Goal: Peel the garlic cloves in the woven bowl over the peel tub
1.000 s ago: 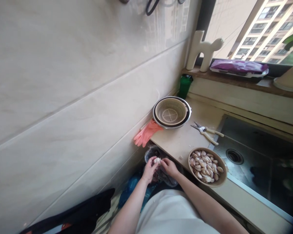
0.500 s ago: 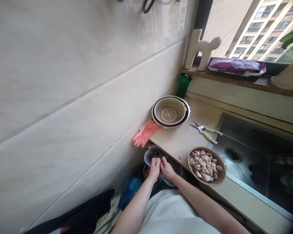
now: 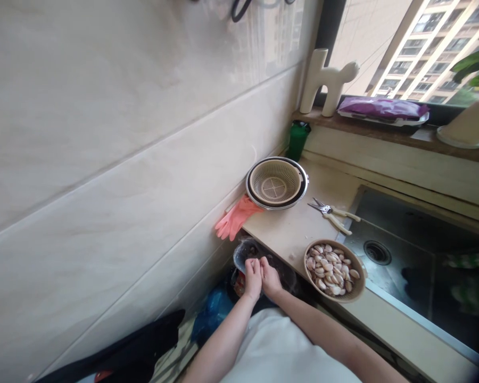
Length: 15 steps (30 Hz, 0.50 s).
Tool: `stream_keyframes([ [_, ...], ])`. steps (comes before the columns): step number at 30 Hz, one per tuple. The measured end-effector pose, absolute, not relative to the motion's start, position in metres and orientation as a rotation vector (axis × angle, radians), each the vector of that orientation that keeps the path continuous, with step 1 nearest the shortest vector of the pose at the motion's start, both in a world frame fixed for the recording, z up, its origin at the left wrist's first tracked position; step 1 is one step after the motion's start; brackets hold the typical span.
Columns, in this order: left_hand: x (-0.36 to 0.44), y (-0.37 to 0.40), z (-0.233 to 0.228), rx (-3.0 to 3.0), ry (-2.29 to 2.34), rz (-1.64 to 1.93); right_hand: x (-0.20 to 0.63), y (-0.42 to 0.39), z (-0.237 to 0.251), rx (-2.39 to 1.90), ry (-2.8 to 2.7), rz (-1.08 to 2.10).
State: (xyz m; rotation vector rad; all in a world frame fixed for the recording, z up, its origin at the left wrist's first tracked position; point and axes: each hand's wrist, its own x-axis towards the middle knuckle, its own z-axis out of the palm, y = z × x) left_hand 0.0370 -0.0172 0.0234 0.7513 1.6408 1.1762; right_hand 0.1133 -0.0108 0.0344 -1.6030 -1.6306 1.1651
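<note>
Both hands, left hand (image 3: pixel 253 275) and right hand (image 3: pixel 270 276), met just left of the bowl of garlic cloves (image 3: pixel 332 269), off the tabletop (image 3: pixel 295 231) edge, fingers pinched together, seemingly on one clove, itself hidden. Peeling goes best with thumbnails working the skin.

I'm in a home kitchen: a steel sink (image 3: pixel 403 250) set into the worktop (image 3: pixel 299 229), tiled wall (image 3: pixel 123 159), a strainer basket (image 3: pixel 277 182), kitchen scissors (image 3: pixel 332 214), pink rubber gloves (image 3: pixel 235 219), and apartment blocks (image 3: pixel 431 48) outside the window.
</note>
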Motion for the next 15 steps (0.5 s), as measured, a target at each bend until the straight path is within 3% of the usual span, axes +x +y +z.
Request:
stream_keyframes([
  [10, 0.012, -0.009, 0.055, 0.825, 1.268, 1.023, 0.133, 0.002, 0.048, -1.346, -1.625, 1.124],
  [15, 0.001, -0.008, 0.049, 0.914, 1.255, 1.059, 0.134, 0.002, 0.051, -1.385, -1.508, 1.283],
])
